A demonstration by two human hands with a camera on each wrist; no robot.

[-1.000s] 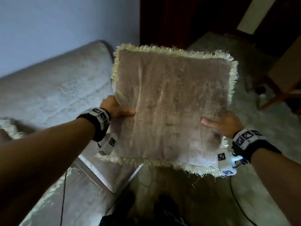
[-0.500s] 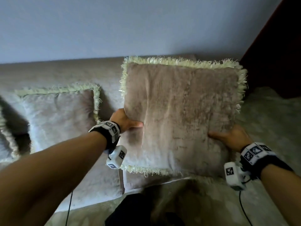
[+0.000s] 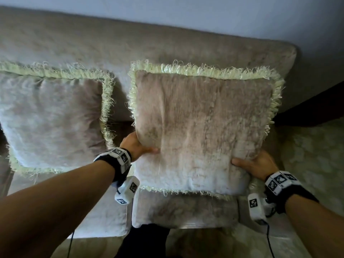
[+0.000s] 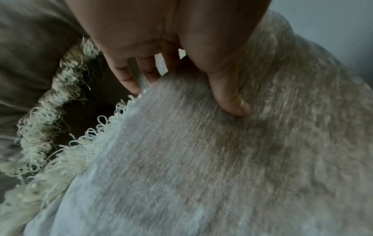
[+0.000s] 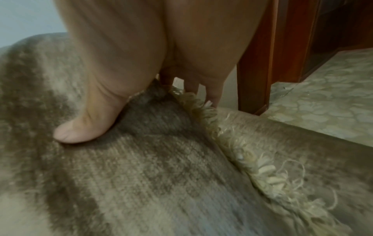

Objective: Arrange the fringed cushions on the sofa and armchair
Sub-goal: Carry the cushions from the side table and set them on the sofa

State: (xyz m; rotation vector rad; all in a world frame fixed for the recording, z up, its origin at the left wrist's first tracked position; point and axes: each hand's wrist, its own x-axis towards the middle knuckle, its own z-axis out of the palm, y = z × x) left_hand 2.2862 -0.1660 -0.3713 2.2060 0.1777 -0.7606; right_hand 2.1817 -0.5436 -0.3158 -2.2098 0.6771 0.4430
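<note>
The square taupe velvet cushion with cream fringe (image 3: 202, 131) stands upright between the two hands, its lower edge just over the sofa seat and its face tilted back toward the grey-beige plush sofa backrest (image 3: 167, 43) beyond the fingertips. The left hand (image 3: 135, 148) grips its lower left edge, thumb on the front and fingers (image 4: 129, 79) curled behind; the right hand (image 3: 257, 165) clamps the lower right corner likewise. Both hands are equally near, so the coming move turns on pushing straight ahead until the cushion leans on the backrest. Outward of the left hand, a matching fringed cushion (image 3: 50, 118) already leans there, a narrow gap apart. Compared with half a second ago, the held cushion has come closer to the backrest and lower toward the seat.
</note>
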